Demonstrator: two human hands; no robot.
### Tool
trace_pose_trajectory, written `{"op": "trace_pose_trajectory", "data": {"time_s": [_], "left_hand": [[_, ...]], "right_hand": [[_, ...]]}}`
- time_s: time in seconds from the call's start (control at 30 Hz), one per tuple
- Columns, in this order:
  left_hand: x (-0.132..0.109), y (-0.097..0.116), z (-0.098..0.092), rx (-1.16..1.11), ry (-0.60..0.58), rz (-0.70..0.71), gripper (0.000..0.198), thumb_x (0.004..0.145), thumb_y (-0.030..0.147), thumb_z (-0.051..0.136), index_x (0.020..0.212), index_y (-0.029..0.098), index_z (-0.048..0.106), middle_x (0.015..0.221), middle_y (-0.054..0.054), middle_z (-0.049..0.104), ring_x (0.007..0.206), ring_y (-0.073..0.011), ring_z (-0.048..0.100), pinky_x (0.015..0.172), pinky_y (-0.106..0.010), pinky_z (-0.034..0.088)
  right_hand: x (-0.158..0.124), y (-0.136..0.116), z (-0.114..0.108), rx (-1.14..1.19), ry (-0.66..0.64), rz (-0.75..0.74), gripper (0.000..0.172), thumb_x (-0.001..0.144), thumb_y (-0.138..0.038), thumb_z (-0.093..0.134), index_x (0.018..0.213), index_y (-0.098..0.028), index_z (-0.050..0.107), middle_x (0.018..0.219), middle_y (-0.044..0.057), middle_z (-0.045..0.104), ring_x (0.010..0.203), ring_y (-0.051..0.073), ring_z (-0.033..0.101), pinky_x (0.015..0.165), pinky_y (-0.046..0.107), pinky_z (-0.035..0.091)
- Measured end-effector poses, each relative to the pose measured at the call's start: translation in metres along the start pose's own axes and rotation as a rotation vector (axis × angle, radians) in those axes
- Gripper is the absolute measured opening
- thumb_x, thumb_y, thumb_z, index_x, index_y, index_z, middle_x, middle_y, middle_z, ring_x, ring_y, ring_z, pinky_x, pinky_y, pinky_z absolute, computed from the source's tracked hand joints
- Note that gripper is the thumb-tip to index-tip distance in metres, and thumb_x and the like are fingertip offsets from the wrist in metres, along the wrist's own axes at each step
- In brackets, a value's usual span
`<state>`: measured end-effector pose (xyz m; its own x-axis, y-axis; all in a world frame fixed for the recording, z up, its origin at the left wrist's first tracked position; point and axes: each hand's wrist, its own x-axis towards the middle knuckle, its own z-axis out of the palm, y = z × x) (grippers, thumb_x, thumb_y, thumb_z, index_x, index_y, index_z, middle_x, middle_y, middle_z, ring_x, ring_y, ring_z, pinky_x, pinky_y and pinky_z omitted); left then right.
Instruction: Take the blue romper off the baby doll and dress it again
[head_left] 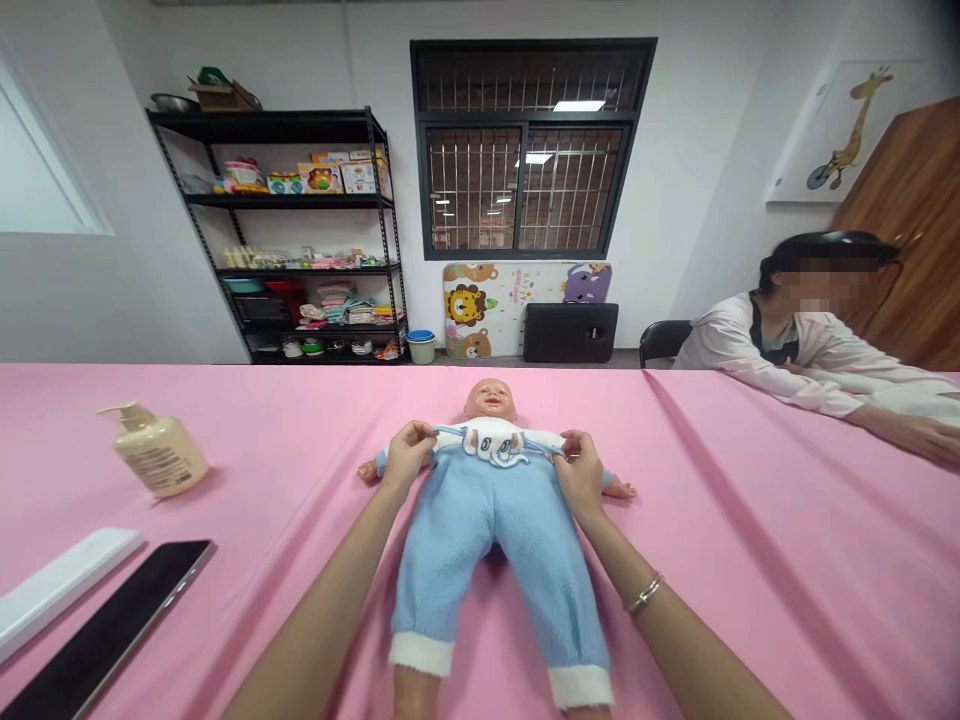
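A baby doll (491,398) lies on its back on the pink cloth, head away from me, arms out to both sides. It wears light blue fleece trousers (457,535) with white cuffs and a white front piece (496,446) showing an animal face with two eyes. My left hand (411,448) pinches the blue-edged side of this front piece at the doll's chest. Opposite it, my right hand (582,462) pinches the other blue-edged side, so the edging is stretched between my hands. The doll's feet are cut off by the frame's bottom edge.
A pump bottle (160,452), a white oblong case (64,585) and a dark phone (112,635) lie or stand at left on the pink tablecloth (292,440). Another person (787,340) leans on the table at right. Shelves (285,200) stand behind.
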<state>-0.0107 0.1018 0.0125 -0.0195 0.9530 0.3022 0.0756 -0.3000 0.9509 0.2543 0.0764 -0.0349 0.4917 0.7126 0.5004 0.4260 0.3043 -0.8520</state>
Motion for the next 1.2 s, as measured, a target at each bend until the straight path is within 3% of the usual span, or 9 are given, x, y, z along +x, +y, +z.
{"op": "trace_pose_trajectory", "data": {"time_s": [0.1,0.2,0.37,0.47,0.57,0.73,0.9,1.07,1.2], "left_hand": [[0.001,-0.001,-0.003,0.166,0.119,0.098,0.004,0.06,0.018,0.048,0.061,0.018,0.052,0.076,-0.002,0.054,0.078,-0.0172,0.052,0.079,-0.03,0.04],[-0.004,-0.005,0.0,0.487,0.147,0.168,0.018,0.066,0.016,0.046,0.067,0.019,0.063,0.085,-0.006,0.056,0.087,-0.0217,0.052,0.086,-0.034,0.037],[-0.011,-0.013,0.015,0.583,-0.135,0.103,0.029,0.076,0.017,0.044,0.097,0.019,0.064,0.097,-0.009,0.063,0.095,-0.0238,0.056,0.087,-0.033,0.039],[-0.014,-0.014,0.021,0.573,-0.167,0.104,0.027,0.077,0.014,0.043,0.098,0.017,0.06,0.092,-0.009,0.064,0.092,-0.0236,0.057,0.083,-0.032,0.04],[-0.021,-0.012,0.027,0.569,-0.081,0.091,0.026,0.079,0.019,0.044,0.105,0.016,0.05,0.068,-0.003,0.059,0.066,-0.0208,0.056,0.066,-0.029,0.041],[-0.036,-0.009,0.044,0.272,0.124,0.09,0.018,0.082,0.025,0.044,0.099,0.017,0.04,0.067,0.001,0.052,0.065,-0.0166,0.053,0.063,-0.026,0.041],[-0.043,-0.016,0.055,0.139,0.268,0.099,0.016,0.079,0.019,0.046,0.094,0.019,0.039,0.093,-0.005,0.054,0.091,-0.0172,0.054,0.085,-0.029,0.041],[-0.04,-0.036,0.05,0.201,0.298,0.056,0.013,0.076,0.018,0.045,0.089,0.018,0.043,0.092,-0.004,0.051,0.094,-0.0191,0.05,0.09,-0.036,0.038],[-0.041,-0.046,0.048,0.227,0.31,0.047,0.011,0.076,0.019,0.045,0.087,0.018,0.044,0.091,-0.005,0.05,0.093,-0.0197,0.049,0.09,-0.037,0.037]], "right_hand": [[-0.001,-0.012,0.0,0.021,0.036,0.076,0.033,0.059,-0.023,0.055,0.09,-0.017,0.048,0.059,-0.006,0.043,0.053,0.012,0.043,0.054,0.024,0.036],[-0.002,-0.023,0.0,0.057,0.021,0.174,0.031,0.061,-0.024,0.057,0.089,-0.018,0.045,0.047,-0.011,0.033,0.043,0.011,0.036,0.047,0.023,0.03],[-0.007,-0.038,0.003,0.173,-0.069,0.207,0.033,0.069,-0.031,0.056,0.096,-0.017,0.042,0.053,-0.005,0.053,0.048,0.014,0.051,0.052,0.025,0.041],[-0.014,-0.049,0.009,0.197,-0.129,0.09,0.034,0.073,-0.033,0.054,0.101,-0.017,0.042,0.084,0.007,0.063,0.077,0.019,0.061,0.069,0.031,0.048],[-0.026,-0.061,0.013,0.018,-0.191,-0.164,0.033,0.078,-0.031,0.051,0.107,-0.016,0.046,0.104,0.012,0.059,0.099,0.022,0.056,0.084,0.038,0.045],[-0.043,-0.07,0.017,-0.307,-0.576,-0.603,0.024,0.082,-0.022,0.05,0.105,-0.021,0.057,0.122,0.006,0.053,0.119,0.024,0.042,0.099,0.043,0.033],[-0.05,-0.068,0.021,-0.405,-0.655,-0.612,0.019,0.083,-0.019,0.049,0.098,-0.021,0.061,0.114,0.005,0.058,0.108,0.021,0.05,0.095,0.039,0.037],[-0.053,-0.067,0.023,-0.498,-0.589,-0.636,0.015,0.084,-0.022,0.05,0.092,-0.021,0.063,0.1,0.006,0.061,0.098,0.021,0.052,0.089,0.037,0.039],[-0.042,-0.09,0.03,-0.689,-0.613,-0.614,0.017,0.083,-0.019,0.048,0.085,-0.019,0.064,0.086,0.009,0.062,0.084,0.023,0.054,0.075,0.034,0.04]]}}
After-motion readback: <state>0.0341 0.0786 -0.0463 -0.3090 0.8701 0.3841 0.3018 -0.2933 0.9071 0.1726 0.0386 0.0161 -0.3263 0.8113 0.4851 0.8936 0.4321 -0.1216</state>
